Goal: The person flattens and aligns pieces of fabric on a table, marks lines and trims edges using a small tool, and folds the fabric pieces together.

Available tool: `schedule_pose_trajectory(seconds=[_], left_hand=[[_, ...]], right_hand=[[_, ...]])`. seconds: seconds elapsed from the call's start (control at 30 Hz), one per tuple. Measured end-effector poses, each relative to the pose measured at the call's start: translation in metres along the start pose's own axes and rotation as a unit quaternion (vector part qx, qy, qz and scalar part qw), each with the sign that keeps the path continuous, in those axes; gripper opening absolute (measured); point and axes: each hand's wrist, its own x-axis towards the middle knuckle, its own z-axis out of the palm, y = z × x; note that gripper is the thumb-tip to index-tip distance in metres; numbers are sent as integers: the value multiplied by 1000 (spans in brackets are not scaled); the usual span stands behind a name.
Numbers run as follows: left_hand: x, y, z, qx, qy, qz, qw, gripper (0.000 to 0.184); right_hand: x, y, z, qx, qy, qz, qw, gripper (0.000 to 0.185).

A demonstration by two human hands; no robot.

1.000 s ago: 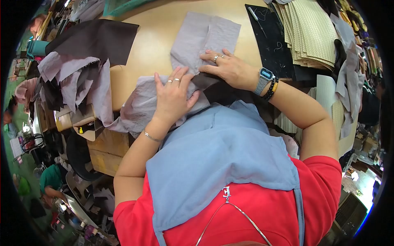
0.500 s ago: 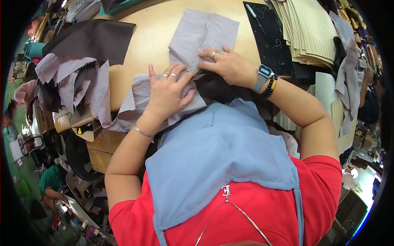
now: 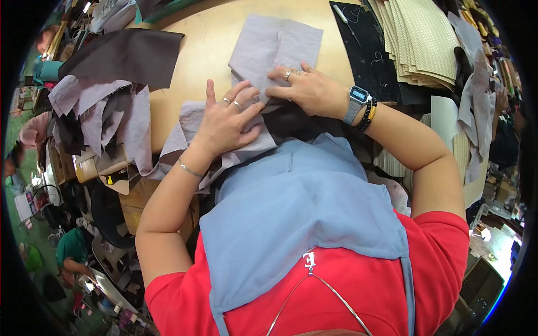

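A pale grey-lilac fabric piece (image 3: 259,47) lies on the table, with a fold line down its middle. My left hand (image 3: 227,120) rests palm down on its near left part, fingers spread and the little finger raised. From the right, my right hand (image 3: 308,92) presses its outstretched fingers on the fabric, close to my left fingertips. Its thumb is hidden. More of the lilac fabric (image 3: 193,115) hangs over the near table edge beneath my left wrist. Dark brown material (image 3: 291,120) shows between my hands and the blue apron (image 3: 291,168).
Dark brown sheet (image 3: 129,53) and a heap of lilac scraps (image 3: 95,109) lie at the left. A white-handled awl (image 3: 341,14) rests on a black sheet (image 3: 367,61) at the right, beside stacked cream textured sheets (image 3: 423,42). Another person (image 3: 73,252) sits at the lower left.
The fabric and both hands have shifted slightly left. My left hand's little finger is raised higher, and my right fingers remain pressed on the fabric.
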Motion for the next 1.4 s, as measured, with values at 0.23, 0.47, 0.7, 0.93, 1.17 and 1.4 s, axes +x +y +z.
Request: schedule_pose_trajectory(seconds=[0.23,0.47,0.7,0.93,1.17,1.4], left_hand=[[-4,-3,10,55,33,35,997,41],[-4,0,10,45,30,19,998,44],[-6,1,13,34,36,12,999,44],[-6,0,13,24,37,14,999,44],[-3,-1,11,22,44,19,999,43],[-5,-1,17,17,51,17,998,44]], right_hand=[[-3,3,16,-36,62,1,997,49],[2,20,21,-40,166,104,980,47],[18,46,24,-38,216,158,963,45],[37,76,25,-79,226,221,945,46],[34,80,20,-77,261,162,949,39],[8,32,17,45,214,68,973,31]])
